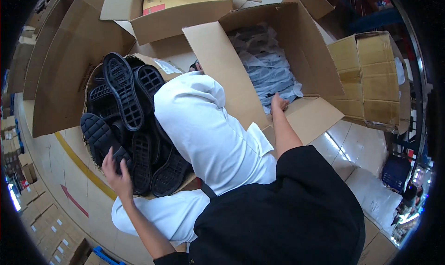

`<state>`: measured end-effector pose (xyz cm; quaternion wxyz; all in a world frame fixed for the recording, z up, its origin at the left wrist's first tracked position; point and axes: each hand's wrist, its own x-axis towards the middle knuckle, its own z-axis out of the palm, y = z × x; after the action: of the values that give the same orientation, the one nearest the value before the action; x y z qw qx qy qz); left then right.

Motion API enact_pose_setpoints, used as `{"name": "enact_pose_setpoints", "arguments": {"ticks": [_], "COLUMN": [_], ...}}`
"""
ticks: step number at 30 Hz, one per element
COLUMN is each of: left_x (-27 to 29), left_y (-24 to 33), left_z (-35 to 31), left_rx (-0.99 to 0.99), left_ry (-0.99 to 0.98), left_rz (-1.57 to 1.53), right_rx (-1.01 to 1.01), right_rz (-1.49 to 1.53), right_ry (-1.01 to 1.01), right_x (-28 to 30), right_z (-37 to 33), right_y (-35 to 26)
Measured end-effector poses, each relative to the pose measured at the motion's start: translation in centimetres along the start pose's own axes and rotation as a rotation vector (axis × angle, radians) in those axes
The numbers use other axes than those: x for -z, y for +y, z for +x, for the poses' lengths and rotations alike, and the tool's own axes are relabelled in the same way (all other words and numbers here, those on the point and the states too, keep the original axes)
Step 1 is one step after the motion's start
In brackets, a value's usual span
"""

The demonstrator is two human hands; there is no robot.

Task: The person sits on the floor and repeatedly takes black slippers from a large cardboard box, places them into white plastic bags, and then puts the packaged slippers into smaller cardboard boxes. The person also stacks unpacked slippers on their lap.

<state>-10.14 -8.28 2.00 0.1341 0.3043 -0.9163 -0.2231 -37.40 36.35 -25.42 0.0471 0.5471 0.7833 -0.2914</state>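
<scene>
- White label (168, 67) on left carton (147, 60)
- Black shoe soles (124, 93) inside; left hand (118, 178) near, fingers apart
- Right hand (278, 104) at plastic-wrapped bundles (266, 63) in right carton (309, 56); fingers: cannot tell

A warehouse or stockroom, judging by white-labelled brown cardboard boxes (51, 228) stacked near left, and a long yellow stripe (82, 166) and thin red arrow (74, 201) marking glossy beige floor tiles (60, 165) at left.

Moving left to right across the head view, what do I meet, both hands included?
Red floor arrow → left hand, by the black soles → right hand, at the near edge of the wrapped pile → taped carton.
</scene>
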Motion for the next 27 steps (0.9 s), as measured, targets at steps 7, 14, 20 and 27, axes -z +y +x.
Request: {"name": "enact_pose_setpoints", "arguments": {"ticks": [7, 14, 20, 27], "left_x": [11.1, 9.3, 9.2, 9.7], "left_y": [-5.6, -9.0, -7.9, -9.4], "left_z": [-8.4, -12.7, -11.2, -11.7], "left_rx": [0.323, 0.600, 0.645, 0.617], "left_ry": [0.437, 0.523, 0.455, 0.443], "left_rz": [0.368, 0.361, 0.355, 0.255], "right_rx": [-0.190, -0.237, -0.302, -0.302], "right_rz": [0.082, -0.106, -0.085, 0.019], "right_ry": [-0.149, -0.169, -0.110, -0.099], "right_x": [0.6, -0.9, -1.3, -1.6], "right_z": [0.8, 0.3, -1.4, 0.1], "right_y": [-2.7, -4.5, -5.8, -4.7]}}
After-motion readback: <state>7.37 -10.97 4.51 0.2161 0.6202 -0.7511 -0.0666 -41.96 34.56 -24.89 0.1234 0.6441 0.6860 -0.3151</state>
